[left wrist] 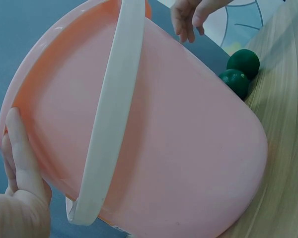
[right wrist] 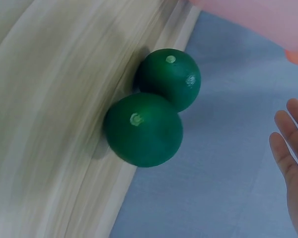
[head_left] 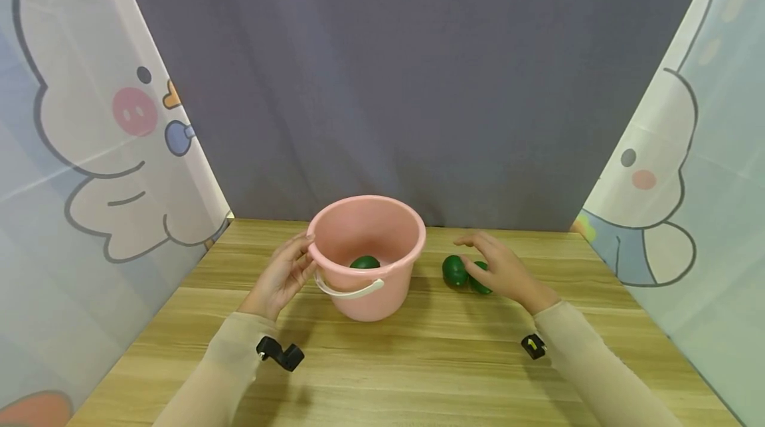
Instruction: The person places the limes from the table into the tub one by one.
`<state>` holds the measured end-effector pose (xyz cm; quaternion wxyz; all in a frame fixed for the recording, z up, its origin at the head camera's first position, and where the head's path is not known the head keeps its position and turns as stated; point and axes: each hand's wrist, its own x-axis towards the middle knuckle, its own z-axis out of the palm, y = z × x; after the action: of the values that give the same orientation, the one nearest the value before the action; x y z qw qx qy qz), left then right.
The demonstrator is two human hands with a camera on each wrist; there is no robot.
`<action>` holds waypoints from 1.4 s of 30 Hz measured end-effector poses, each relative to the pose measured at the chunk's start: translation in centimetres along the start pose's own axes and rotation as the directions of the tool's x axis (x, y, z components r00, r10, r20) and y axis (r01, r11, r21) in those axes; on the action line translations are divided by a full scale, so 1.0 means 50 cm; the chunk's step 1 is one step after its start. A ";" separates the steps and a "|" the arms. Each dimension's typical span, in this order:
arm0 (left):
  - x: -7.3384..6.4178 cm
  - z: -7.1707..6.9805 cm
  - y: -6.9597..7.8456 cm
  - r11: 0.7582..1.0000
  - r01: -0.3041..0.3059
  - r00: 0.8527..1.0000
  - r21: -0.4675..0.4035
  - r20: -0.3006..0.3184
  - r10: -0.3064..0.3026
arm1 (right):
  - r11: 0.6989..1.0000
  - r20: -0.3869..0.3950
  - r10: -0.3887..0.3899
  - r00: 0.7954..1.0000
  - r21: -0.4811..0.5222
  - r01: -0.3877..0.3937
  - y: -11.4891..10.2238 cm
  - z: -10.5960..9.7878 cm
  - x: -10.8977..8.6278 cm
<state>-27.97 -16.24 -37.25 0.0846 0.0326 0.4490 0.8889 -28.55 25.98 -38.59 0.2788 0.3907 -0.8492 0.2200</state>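
A pink bucket [head_left: 382, 294] with a white handle [left wrist: 114, 104] stands on the table. My left hand [head_left: 283, 277] holds its rim at the left side, the thumb lying against the outer wall in the left wrist view. Inside the bucket lies a green lime [head_left: 365, 262]. To the right of the bucket, two dark green limes sit side by side, a nearer one [right wrist: 144, 130] and another [right wrist: 171, 77] touching it. My right hand [head_left: 499, 267] hovers over this pair with fingers spread, empty. In the right wrist view its fingers are apart from both limes.
The wooden table [head_left: 418, 374] ends at a dark grey curtain [head_left: 418, 95] behind the bucket. Cartoon-printed cloths hang at the left [head_left: 101, 148] and right [head_left: 669, 168].
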 end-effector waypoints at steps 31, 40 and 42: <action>-0.002 0.000 -0.001 1.000 -0.001 1.000 -0.016 -0.005 0.000 | 0.998 0.094 0.060 0.994 -0.014 -0.059 0.019 -0.001 -0.052; -0.002 -0.001 -0.002 1.000 -0.002 1.000 -0.018 -0.002 0.002 | 0.990 0.166 0.139 0.976 -0.015 -0.139 0.020 0.000 -0.056; -0.003 -0.001 -0.001 1.000 -0.003 1.000 -0.014 -0.006 0.003 | 0.988 0.175 0.155 0.972 -0.019 -0.154 0.020 0.000 -0.056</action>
<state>-27.85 -16.27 -37.34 0.0822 0.0298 0.4429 0.8923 -27.84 28.10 -40.57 0.1860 0.3408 -0.8989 0.2032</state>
